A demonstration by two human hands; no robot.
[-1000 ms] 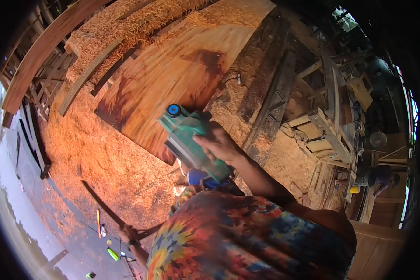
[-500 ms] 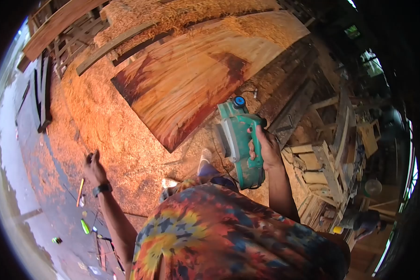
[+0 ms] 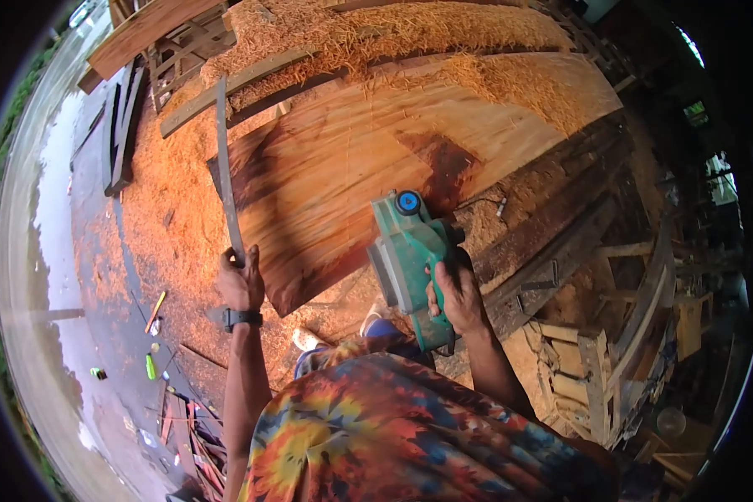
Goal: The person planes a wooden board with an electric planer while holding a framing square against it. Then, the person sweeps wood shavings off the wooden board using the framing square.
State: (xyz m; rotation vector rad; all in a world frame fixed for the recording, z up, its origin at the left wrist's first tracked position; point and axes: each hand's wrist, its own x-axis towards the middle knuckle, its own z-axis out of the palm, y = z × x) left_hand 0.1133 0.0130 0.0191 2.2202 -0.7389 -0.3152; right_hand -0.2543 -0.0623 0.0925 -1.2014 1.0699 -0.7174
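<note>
My right hand [image 3: 460, 297] is wrapped round the handle of a green electric planer [image 3: 410, 255] with a blue knob, held up in front of my body. My left hand [image 3: 241, 284], with a dark watch on the wrist, grips the lower end of a long, thin, flat grey strip [image 3: 225, 167]. The strip points away from me, and its middle passes over the left end of a wide wooden slab [image 3: 343, 167]. Red-brown streaks and dark patches mark the slab. In this view the planer overlaps the slab's near edge; contact cannot be made out.
Wood shavings [image 3: 176, 192] cover the floor and heap on the slab's far side. Dark beams [image 3: 552, 222] lie to the right, near a wooden frame [image 3: 590, 376]. Stacked planks [image 3: 151, 38] stand at far left. A green bottle [image 3: 151, 366] and scraps litter the left floor.
The grey strip has come into sight in my left hand, which has moved right and nearer the slab. The planer has shifted slightly left and down in view. The whole view has turned.
</note>
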